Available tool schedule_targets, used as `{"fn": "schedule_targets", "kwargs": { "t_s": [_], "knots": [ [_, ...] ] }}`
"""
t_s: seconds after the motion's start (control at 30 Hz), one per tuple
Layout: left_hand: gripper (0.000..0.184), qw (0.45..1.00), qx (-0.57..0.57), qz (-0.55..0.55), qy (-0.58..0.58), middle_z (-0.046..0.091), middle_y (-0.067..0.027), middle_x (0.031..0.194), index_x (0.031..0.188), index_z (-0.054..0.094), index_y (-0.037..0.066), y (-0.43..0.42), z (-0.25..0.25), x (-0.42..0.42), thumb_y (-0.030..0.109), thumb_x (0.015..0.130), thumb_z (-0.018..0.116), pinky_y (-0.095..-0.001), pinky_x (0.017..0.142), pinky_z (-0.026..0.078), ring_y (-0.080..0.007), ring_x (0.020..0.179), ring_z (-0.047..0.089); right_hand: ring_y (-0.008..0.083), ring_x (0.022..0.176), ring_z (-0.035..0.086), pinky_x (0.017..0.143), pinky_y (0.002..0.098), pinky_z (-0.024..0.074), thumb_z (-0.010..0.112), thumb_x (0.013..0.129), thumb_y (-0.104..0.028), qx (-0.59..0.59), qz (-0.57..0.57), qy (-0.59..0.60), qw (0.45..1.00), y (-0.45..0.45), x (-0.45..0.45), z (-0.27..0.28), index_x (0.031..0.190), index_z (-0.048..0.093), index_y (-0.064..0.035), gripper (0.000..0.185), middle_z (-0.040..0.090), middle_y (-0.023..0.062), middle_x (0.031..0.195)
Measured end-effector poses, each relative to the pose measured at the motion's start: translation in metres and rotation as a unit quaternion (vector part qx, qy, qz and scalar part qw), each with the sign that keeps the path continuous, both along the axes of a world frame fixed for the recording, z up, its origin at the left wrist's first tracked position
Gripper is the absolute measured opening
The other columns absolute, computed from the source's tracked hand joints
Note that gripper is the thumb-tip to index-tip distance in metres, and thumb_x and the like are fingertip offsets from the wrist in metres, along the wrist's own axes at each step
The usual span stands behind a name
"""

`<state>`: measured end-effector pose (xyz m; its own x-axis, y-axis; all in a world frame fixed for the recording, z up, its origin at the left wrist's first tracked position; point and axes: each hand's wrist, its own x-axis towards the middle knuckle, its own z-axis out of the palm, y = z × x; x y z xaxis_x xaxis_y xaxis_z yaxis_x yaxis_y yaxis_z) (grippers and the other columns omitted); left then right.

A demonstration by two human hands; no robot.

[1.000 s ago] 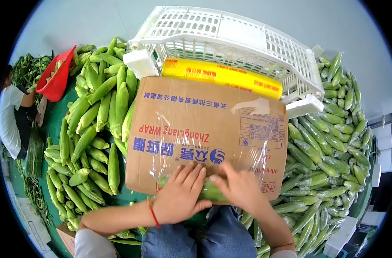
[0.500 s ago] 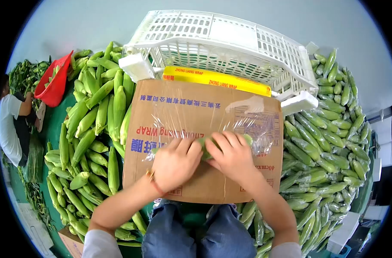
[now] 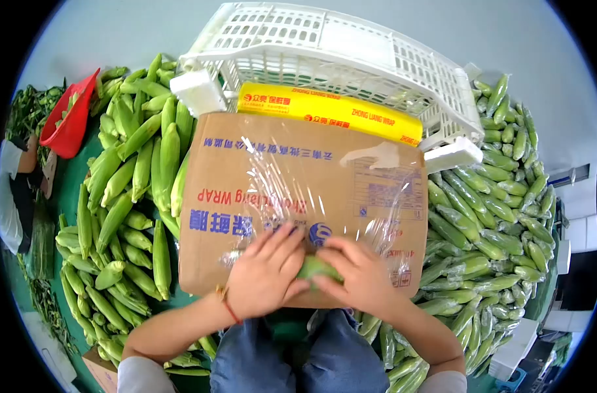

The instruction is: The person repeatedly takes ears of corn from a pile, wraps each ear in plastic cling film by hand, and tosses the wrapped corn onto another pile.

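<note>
One green corn ear (image 3: 315, 267), placed on clear film (image 3: 267, 175) at the near side of the carton (image 3: 200, 262), gripped between our left hand (image 3: 262, 272) and right hand (image 3: 359, 274), fingers over it. We judge it firm, fairly light, slick in film, best held near both ends.

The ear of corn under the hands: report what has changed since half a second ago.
The ear of corn has moved back toward the person, nearer the close edge of the cardboard box; left hand and right hand moved with it, neither visibly letting go. The yellow roll has turned, showing different print. The white crate and both corn piles stayed put.
</note>
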<state>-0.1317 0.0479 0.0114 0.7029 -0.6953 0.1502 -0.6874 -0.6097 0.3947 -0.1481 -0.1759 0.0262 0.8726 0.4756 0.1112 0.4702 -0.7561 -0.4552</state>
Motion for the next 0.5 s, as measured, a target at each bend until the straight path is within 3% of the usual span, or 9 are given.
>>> {"fn": "schedule_targets", "kwargs": {
  "t_s": [0.07, 0.13, 0.23, 0.33, 0.43, 0.5],
  "knots": [
    [0.062, 0.999, 0.018, 0.031, -0.026, 0.039, -0.0217, 0.147, 0.138, 0.043, -0.002, -0.009, -0.003, 0.035, 0.034, 0.09, 0.058, -0.0481, 0.114, 0.027, -0.0375, 0.137, 0.037, 0.0271, 0.104, 0.06, 0.088, 0.0395, 0.0494, 0.073, 0.077, -0.032, -0.029, 0.018, -0.124, 0.992, -0.001, 0.009, -0.006, 0.117, 0.062, -0.0088, 0.047, 0.058, 0.0077, 0.118],
    [0.069, 0.997, -0.039, 0.055, -0.044, 0.037, -0.0238, 0.148, 0.142, 0.036, -0.005, -0.017, -0.02, 0.084, 0.029, 0.087, 0.062, -0.0453, 0.115, 0.027, -0.0383, 0.139, 0.033, 0.0291, 0.104, 0.058, 0.091, 0.042, 0.0467, 0.075, 0.073, -0.033, -0.062, 0.07, -0.219, 0.971, -0.001, 0.025, -0.019, 0.125, 0.059, -0.0109, 0.058, 0.056, 0.0072, 0.121],
    [0.076, 0.999, 0.039, -0.024, 0.028, 0.03, -0.0272, 0.15, 0.143, 0.031, -0.009, -0.024, -0.026, 0.15, 0.024, 0.084, 0.065, -0.0406, 0.115, 0.029, -0.0383, 0.141, 0.029, 0.0241, 0.1, 0.057, 0.083, 0.0385, 0.0479, 0.078, 0.068, -0.038, -0.095, 0.05, -0.22, 0.97, 0.003, 0.064, -0.014, 0.123, 0.058, -0.0122, 0.065, 0.059, 0.0052, 0.11],
    [0.081, 0.985, 0.156, -0.056, 0.045, 0.026, -0.0278, 0.152, 0.143, 0.029, -0.01, -0.039, -0.023, 0.169, 0.025, 0.082, 0.067, -0.0391, 0.115, 0.03, -0.0376, 0.142, 0.028, 0.0236, 0.084, 0.062, 0.066, 0.037, 0.0517, 0.08, 0.063, -0.045, -0.129, 0.046, -0.141, 0.981, 0.01, 0.089, -0.016, 0.103, 0.057, -0.0111, 0.057, 0.058, 0.005, 0.09],
    [0.086, 0.976, 0.204, -0.051, 0.057, 0.025, -0.0257, 0.153, 0.144, 0.029, -0.009, -0.041, -0.013, 0.168, 0.03, 0.08, 0.071, -0.0385, 0.115, 0.031, -0.0364, 0.142, 0.027, 0.0259, 0.082, 0.064, 0.061, 0.037, 0.0522, 0.077, 0.066, -0.048, -0.102, 0.072, -0.099, 0.987, 0.011, 0.07, -0.011, 0.1, 0.057, -0.0101, 0.055, 0.06, 0.007, 0.088],
    [0.089, 0.975, 0.2, -0.047, 0.081, 0.025, -0.0244, 0.154, 0.144, 0.029, -0.009, -0.041, -0.011, 0.164, 0.032, 0.078, 0.072, -0.0384, 0.115, 0.031, -0.0359, 0.142, 0.027, 0.0269, 0.075, 0.067, 0.058, 0.0389, 0.0527, 0.073, 0.07, -0.057, -0.122, 0.124, -0.06, 0.983, 0.008, 0.041, -0.007, 0.108, 0.06, -0.0104, 0.061, 0.064, 0.0082, 0.084]
  ]
}}
